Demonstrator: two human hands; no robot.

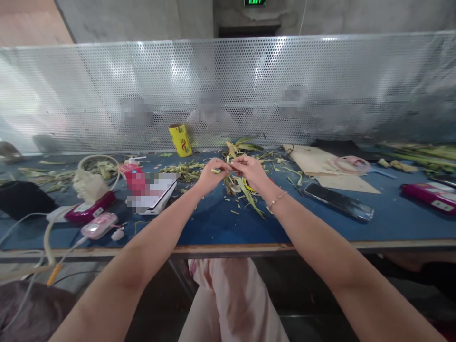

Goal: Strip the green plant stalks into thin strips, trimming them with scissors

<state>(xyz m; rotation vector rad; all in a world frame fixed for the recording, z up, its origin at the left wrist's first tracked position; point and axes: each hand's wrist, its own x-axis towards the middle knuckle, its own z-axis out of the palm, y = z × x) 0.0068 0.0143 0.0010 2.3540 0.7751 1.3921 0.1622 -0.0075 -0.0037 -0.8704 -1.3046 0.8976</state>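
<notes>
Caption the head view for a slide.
Left hand and right hand close together over plant scraps on a blue table.

**Fingers and Edges Are Hiding Details**

The left hand (215, 173) and right hand (250, 171) are covering part of the plant scraps (245, 190), and whatever lies between their fingertips is staying too small to tell. Coarse blocks are masking part of the white stack (162, 195) and three patches behind the perforated screen (235, 71). The top edge is cropping the green exit sign (255, 2); the right edge is cutting off a magenta device (431, 197) and green stalks (427, 154).
</notes>
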